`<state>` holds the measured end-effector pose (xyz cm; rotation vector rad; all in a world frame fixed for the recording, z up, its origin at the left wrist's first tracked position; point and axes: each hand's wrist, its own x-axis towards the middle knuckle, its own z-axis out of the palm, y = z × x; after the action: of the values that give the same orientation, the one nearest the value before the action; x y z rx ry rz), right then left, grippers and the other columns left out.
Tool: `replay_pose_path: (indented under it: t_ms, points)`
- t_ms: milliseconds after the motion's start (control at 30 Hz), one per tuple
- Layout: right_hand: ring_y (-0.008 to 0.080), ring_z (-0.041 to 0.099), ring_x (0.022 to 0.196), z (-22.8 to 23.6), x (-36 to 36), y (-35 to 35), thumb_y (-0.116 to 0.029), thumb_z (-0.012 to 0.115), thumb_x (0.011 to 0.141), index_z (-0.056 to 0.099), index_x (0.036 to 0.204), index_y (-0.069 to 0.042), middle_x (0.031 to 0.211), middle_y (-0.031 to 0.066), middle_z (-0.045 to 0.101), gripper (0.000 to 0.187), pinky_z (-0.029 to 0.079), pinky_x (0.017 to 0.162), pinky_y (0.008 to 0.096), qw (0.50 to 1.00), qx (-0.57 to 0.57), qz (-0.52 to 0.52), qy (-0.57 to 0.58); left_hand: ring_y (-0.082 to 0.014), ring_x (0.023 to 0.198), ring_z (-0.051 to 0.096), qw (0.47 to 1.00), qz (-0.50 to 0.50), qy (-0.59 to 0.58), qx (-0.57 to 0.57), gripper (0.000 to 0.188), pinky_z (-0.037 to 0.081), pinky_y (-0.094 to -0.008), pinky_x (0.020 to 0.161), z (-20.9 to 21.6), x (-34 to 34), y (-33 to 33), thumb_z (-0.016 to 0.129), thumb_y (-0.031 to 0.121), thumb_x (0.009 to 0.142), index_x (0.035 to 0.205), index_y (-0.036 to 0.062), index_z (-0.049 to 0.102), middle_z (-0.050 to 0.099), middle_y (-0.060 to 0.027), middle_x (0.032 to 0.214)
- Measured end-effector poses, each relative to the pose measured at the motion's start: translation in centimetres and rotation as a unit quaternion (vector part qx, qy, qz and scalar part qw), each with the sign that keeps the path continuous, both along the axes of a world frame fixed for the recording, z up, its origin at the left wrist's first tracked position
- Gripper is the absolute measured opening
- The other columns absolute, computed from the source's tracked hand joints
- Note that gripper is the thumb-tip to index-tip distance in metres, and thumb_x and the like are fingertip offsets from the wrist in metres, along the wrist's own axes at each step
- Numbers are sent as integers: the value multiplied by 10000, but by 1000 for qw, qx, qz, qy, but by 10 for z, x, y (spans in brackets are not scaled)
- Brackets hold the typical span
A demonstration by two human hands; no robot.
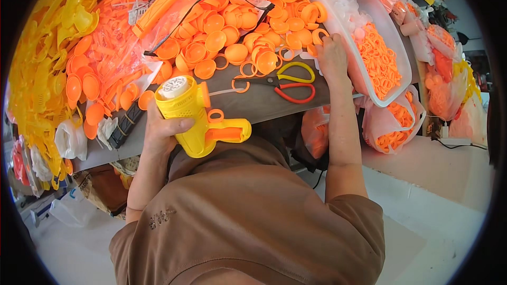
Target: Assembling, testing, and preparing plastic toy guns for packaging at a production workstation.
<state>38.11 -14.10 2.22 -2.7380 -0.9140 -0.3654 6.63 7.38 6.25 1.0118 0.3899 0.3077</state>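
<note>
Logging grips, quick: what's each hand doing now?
Left hand: closed around a yellow plastic housing.
Right hand: at orange parts; grip cannot be told.

A brown short-sleeved shirt [248, 216] with a small dark marking [161, 219] and a collar [232, 264] edged by stitching.

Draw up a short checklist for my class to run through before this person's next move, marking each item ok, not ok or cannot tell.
1. Yellow toy gripped by the left hand: ok.
2. White disc seated in the toy's upper end: ok.
3. Right hand gripping a part: cannot tell; it is among loose orange pieces beside the tub.
4. Scissors free of both hands: ok, lying on the table.
5. Table free of loose parts: not ok; orange cups are heaped there.
6. Tub stocked with orange rings: ok.
</note>
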Motion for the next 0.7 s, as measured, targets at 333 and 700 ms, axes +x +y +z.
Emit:
replay_pose_path:
  t_ms: [333, 700]
  points:
    - [335, 521, 1034, 50, -66, 26, -127, 640, 796, 547, 834, 16, 1112, 185, 535, 174, 415, 888, 396, 965, 125, 215, -78, -156, 892, 600, 991, -43, 63, 109, 696, 473, -305, 826, 8, 2, -6, 788, 156, 521, 1130, -28, 506, 619, -87, 993]
    - [291, 501, 990, 13, -194, 96, -205, 696, 731, 569, 821, -32, 1119, 149, 507, 233, 397, 802, 393, 907, 39, 405, 109, -189, 847, 623, 990, -32, 37, 135, 871, 504, -307, 771, -9, -46, 11, 798, 261, 414, 1155, -65, 473, 619, -116, 974]
